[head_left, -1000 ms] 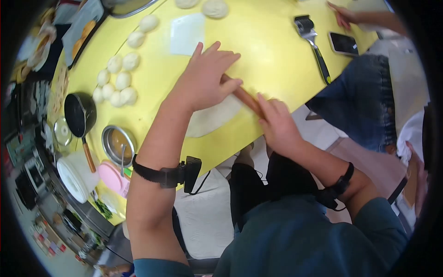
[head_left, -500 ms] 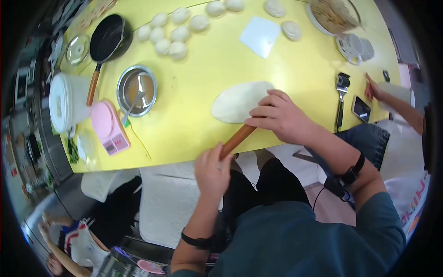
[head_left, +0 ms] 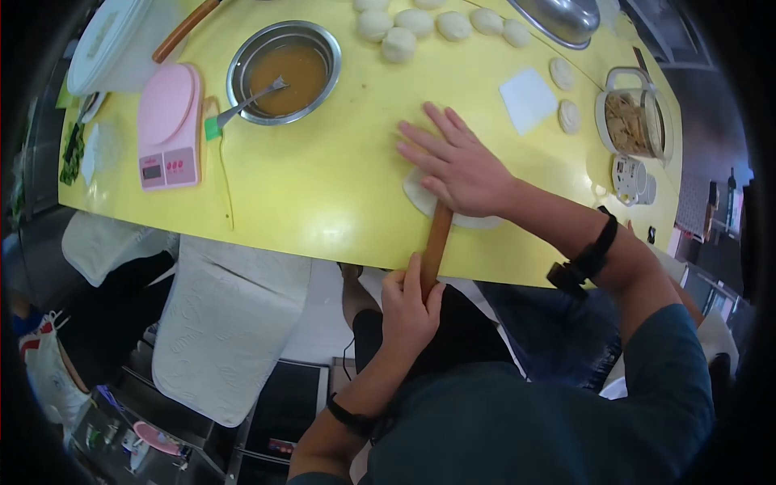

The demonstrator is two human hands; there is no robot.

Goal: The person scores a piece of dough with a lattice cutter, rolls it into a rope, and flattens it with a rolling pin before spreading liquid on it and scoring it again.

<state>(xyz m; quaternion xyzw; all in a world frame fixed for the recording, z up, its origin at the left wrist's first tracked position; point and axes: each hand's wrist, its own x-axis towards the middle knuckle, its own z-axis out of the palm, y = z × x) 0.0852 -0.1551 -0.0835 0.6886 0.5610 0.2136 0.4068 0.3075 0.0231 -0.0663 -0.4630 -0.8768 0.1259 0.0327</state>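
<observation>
A brown wooden rolling pin (head_left: 436, 242) slants over the table's front edge. My left hand (head_left: 408, 311) is closed around its near end. Over the far end of the pin lies my right hand (head_left: 465, 170), fingers stretched out and spread. A flat white sheet of dough (head_left: 418, 196) lies on the table, partly hidden under my right hand and the pin. Beyond, a white square sheet (head_left: 529, 100) lies beside two small coiled dough pieces (head_left: 569, 117). Several round dough balls (head_left: 415, 23) sit near the far edge of view.
Left on the yellow table (head_left: 323, 194) stand a metal bowl (head_left: 333, 77) with brown liquid and a fork, a pink kitchen scale (head_left: 168, 121) and a green brush (head_left: 212, 128). At the right are a glass dish (head_left: 602, 121) of brown food and a cup (head_left: 626, 179). A white padded seat (head_left: 230, 323) stands below.
My view has turned, so the table's things appear shifted. My right hand has gone from curled fingers to spread fingers over the pin's far end. My left hand still holds the near end.
</observation>
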